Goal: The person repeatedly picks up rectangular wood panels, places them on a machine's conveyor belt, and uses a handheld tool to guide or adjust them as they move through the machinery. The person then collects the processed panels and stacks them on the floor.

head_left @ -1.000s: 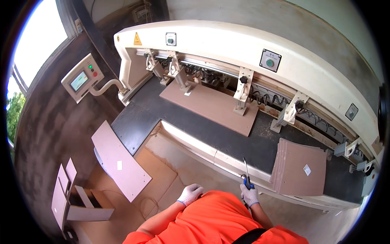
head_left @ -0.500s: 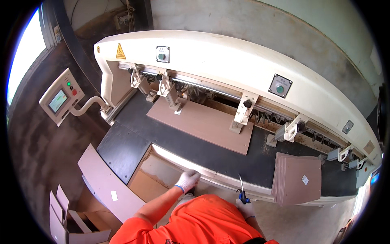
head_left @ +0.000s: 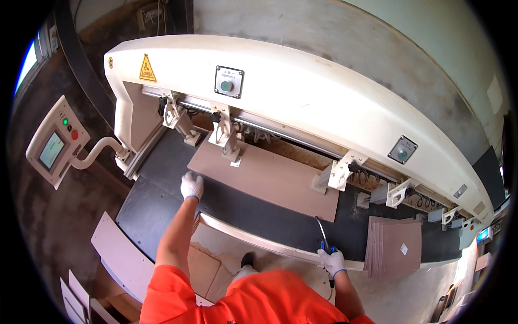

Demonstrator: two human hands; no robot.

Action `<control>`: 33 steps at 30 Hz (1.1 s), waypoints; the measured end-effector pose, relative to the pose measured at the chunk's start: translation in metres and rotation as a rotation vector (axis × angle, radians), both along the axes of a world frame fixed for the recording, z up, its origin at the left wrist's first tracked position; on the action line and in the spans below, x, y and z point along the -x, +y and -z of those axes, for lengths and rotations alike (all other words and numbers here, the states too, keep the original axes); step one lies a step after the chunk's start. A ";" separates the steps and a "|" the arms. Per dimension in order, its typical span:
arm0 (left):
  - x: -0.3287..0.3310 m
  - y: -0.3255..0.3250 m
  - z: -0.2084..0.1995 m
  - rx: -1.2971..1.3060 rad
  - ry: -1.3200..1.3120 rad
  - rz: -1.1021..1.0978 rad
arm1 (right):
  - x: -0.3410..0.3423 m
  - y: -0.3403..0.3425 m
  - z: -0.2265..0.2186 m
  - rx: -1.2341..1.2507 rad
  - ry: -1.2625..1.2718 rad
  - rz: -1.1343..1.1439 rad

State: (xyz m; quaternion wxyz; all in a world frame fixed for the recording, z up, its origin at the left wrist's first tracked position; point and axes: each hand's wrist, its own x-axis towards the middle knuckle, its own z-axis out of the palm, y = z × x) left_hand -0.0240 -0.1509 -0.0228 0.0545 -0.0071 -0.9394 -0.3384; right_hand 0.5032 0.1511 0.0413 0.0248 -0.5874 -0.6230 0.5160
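My left hand (head_left: 192, 186), in a white glove, is over the black worktable (head_left: 243, 213), just by the near left corner of a long brown panel (head_left: 259, 175). Its fingers look loosely extended, with nothing visible in them; whether they touch the panel is not clear. My gloved right hand (head_left: 333, 262) is closed around a blue air blow gun (head_left: 326, 248). The gun's thin metal nozzle points up toward the panel's near right edge. A hose hangs below that hand. White clamps (head_left: 229, 148) of a wide machine (head_left: 302, 86) press down on the panel.
Several brown panels (head_left: 396, 248) lie stacked at the table's right end. A control screen (head_left: 52, 151) on a bent arm stands to the left. Below it are a pinkish panel (head_left: 121, 254) and upright boards (head_left: 78, 294). Green-button boxes (head_left: 229, 82) sit on the machine's front.
My left hand has moved forward and left to the panel's near left corner. The right hand has raised the blow gun over the table edge, its nozzle now close to the panel.
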 end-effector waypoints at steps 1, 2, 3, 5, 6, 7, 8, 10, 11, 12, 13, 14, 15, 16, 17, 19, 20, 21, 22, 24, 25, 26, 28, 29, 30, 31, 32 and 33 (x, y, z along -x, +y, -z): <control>0.016 -0.001 0.001 0.030 0.028 0.003 | 0.004 0.010 0.007 -0.082 -0.015 -0.063; 0.030 -0.002 0.003 0.044 0.058 0.015 | 0.010 0.020 0.013 -0.082 0.003 -0.069; 0.044 -0.004 0.004 0.068 0.016 0.035 | 0.018 0.028 0.017 -0.079 0.019 -0.073; 0.061 -0.006 0.009 0.125 -0.028 0.051 | 0.044 0.030 -0.005 0.006 -0.012 -0.039; 0.066 -0.003 0.011 0.154 -0.029 0.061 | 0.049 0.038 -0.001 0.029 -0.012 -0.026; 0.070 0.001 0.013 0.183 -0.030 0.071 | 0.049 0.049 0.013 0.008 0.005 -0.033; 0.073 0.002 0.014 0.195 -0.035 0.094 | 0.050 0.059 0.027 -0.011 0.024 -0.043; 0.078 0.004 0.015 0.219 -0.045 0.141 | 0.059 0.071 0.028 -0.017 0.009 -0.037; 0.081 0.004 0.017 0.214 -0.043 0.140 | 0.062 0.076 0.030 -0.010 0.054 -0.043; 0.083 0.004 0.018 0.208 -0.046 0.137 | 0.064 0.080 0.031 -0.003 0.099 -0.049; 0.085 0.003 0.020 0.202 -0.049 0.134 | 0.064 0.083 0.033 0.016 0.124 -0.051; 0.087 0.004 0.020 0.194 -0.048 0.130 | 0.067 0.087 0.031 0.033 0.153 -0.053; 0.089 0.004 0.020 0.209 -0.055 0.134 | 0.070 0.089 0.028 0.049 0.182 -0.056; 0.089 0.004 0.020 0.218 -0.063 0.132 | 0.070 0.094 0.028 0.097 0.233 -0.047; 0.090 0.007 0.018 0.228 -0.069 0.136 | 0.070 0.098 0.028 0.143 0.287 -0.031; 0.090 0.011 0.014 0.242 -0.073 0.146 | 0.068 0.104 0.031 0.166 0.314 -0.023; 0.093 0.010 0.015 0.242 -0.081 0.142 | 0.068 0.106 0.031 0.172 0.306 -0.038; 0.096 0.008 0.015 0.242 -0.088 0.138 | 0.068 0.107 0.032 0.178 0.298 -0.053; 0.098 0.008 0.016 0.242 -0.095 0.135 | 0.066 0.108 0.033 0.184 0.291 -0.067; 0.101 0.007 0.014 0.225 -0.128 0.141 | 0.066 0.105 0.029 0.170 0.289 -0.069; 0.102 0.006 0.013 0.223 -0.134 0.145 | 0.065 0.102 0.027 0.162 0.297 -0.063; 0.103 0.001 0.014 0.223 -0.140 0.141 | 0.066 0.101 0.026 0.158 0.305 -0.064; 0.099 -0.006 0.018 0.177 -0.130 0.120 | 0.060 0.099 0.022 0.167 0.317 -0.048; 0.094 -0.009 0.020 0.154 -0.126 0.112 | 0.053 0.097 0.022 0.171 0.321 -0.038; 0.086 -0.010 0.016 0.163 -0.119 0.123 | 0.042 0.095 0.025 0.172 0.290 -0.036; 0.076 -0.010 0.014 0.171 -0.112 0.132 | 0.029 0.093 0.028 0.173 0.258 -0.037; 0.065 -0.015 0.008 0.182 -0.101 0.132 | 0.019 0.086 0.033 0.178 0.230 -0.046; 0.050 -0.031 0.006 0.201 -0.091 0.110 | 0.008 0.075 0.035 0.206 0.281 -0.041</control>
